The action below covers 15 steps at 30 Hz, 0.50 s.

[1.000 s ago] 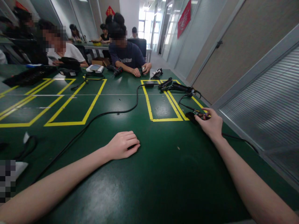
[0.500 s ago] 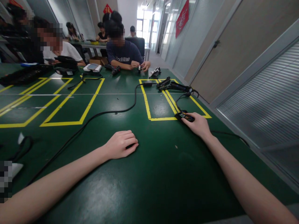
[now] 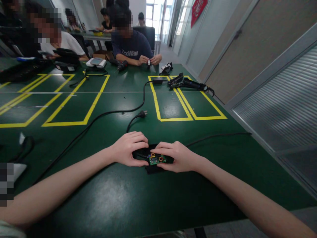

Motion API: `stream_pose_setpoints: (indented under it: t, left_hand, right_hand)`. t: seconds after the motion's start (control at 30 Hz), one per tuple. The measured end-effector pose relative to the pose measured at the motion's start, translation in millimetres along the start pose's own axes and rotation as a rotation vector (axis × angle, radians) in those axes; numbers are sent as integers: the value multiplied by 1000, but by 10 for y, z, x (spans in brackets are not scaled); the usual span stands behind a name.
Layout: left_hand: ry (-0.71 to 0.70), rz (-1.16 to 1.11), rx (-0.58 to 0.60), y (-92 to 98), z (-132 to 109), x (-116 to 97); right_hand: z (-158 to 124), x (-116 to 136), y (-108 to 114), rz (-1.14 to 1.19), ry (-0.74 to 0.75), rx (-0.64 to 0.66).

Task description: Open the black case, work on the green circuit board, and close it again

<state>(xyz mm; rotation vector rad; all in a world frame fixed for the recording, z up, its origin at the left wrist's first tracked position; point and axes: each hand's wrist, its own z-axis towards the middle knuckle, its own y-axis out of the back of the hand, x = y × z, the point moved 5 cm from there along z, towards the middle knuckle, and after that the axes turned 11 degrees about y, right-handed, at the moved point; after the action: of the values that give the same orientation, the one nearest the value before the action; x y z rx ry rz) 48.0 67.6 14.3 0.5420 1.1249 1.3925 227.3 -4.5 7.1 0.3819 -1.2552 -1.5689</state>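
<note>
A small black opened device with a green circuit board [image 3: 155, 159] lies on the green table [image 3: 173, 195] right in front of me. My left hand [image 3: 130, 148] curls round its left end. My right hand [image 3: 176, 156] grips its right end, fingers bent over the top. Two black cords leave the device: one runs up to a loose plug [image 3: 142, 114], the other trails off to the right [image 3: 218, 135].
Yellow tape boxes [image 3: 173, 99] mark the table. A long black cable [image 3: 99, 115] crosses to an adapter and black tools [image 3: 188, 84] at the far right. Other people sit at the far end. A black strap [image 3: 24, 145] lies at left.
My right hand has dragged the black device from the yellow box on the right to the table's near middle. My left hand has closed on its other end.
</note>
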Motion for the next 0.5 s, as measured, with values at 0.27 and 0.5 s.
stream_pose_setpoints:
  t: [0.27, 0.5]
  left_hand:
    - [-44, -18, 21, -29, 1, -19]
    - [142, 83, 50, -71, 11, 73]
  right_hand:
    - [10, 8, 121, 27, 99, -211]
    - [-2, -66, 37, -99, 38, -132]
